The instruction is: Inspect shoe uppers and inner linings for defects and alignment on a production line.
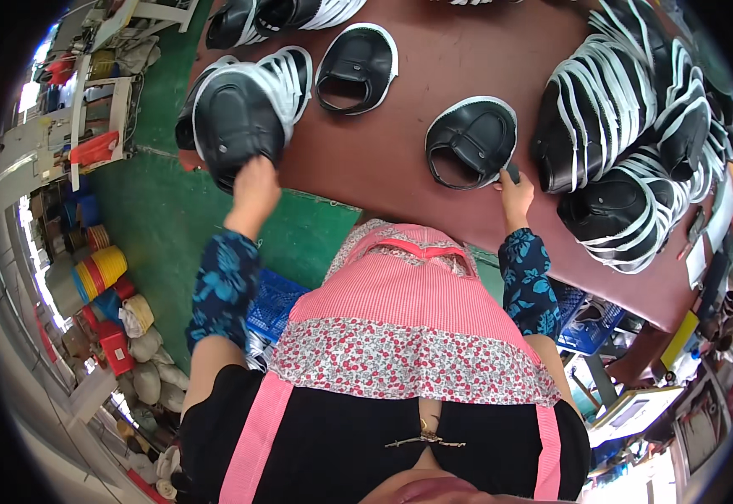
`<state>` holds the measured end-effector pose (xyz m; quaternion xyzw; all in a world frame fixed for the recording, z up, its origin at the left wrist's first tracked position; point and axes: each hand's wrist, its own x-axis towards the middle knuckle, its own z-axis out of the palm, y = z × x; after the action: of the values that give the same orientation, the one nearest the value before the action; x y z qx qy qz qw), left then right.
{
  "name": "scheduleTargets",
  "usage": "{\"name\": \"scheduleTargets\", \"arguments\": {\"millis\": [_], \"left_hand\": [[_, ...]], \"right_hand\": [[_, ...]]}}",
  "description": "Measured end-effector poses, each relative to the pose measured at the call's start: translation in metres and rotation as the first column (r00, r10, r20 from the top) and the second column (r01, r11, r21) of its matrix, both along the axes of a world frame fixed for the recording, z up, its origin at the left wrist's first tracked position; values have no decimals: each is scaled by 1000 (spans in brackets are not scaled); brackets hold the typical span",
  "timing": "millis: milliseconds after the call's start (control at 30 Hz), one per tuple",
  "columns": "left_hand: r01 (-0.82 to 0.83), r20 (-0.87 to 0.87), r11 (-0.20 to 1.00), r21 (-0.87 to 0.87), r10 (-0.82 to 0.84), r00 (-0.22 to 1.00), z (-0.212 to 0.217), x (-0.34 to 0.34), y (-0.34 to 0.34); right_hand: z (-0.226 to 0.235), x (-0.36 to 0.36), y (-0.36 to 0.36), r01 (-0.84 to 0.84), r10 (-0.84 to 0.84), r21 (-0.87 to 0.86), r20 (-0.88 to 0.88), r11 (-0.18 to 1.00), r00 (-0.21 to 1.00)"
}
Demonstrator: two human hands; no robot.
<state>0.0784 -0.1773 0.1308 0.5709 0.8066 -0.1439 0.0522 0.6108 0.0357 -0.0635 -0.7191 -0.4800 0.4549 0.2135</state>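
Two hands are working black shoe uppers on a dark red table.

The left hand (253, 186) is gripping the near edge of a black shoe upper (239, 126) at the table's (434, 76) left edge, its fingers curling under the piece so their exact spread cannot be told; this upper is lying on top of a small stack of uppers with white rims (293, 74). The right hand (515, 195) is pinching the near right rim of a single black upper (471, 141) lying flat near the table's middle. Farther off, another lone upper (358, 67) is lying flat. To the right, large fanned piles of uppers (627, 118) are crowding the table. A blue crate (270, 302) is standing on the green floor (165, 218) below.
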Motion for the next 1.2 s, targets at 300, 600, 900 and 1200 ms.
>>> {"name": "scheduleTargets", "arguments": {"millis": [300,600,900,1200], "left_hand": [[-131,86,726,675,99,991,0,-33,73],[-390,774,751,533,-247,583,-7,168,68],[423,31,839,342,-460,887,-105,17,178],[408,516,703,582,-707,483,-67,239,261]], "right_hand": [[96,-87,-7,167,-137,-15,-644,986,752],[237,-228,-15,-76,235,259,-663,963,711],[211,-119,-46,55,25,182,-411,982,911],[191,55,18,335,-276,294,-226,895,934]]}}
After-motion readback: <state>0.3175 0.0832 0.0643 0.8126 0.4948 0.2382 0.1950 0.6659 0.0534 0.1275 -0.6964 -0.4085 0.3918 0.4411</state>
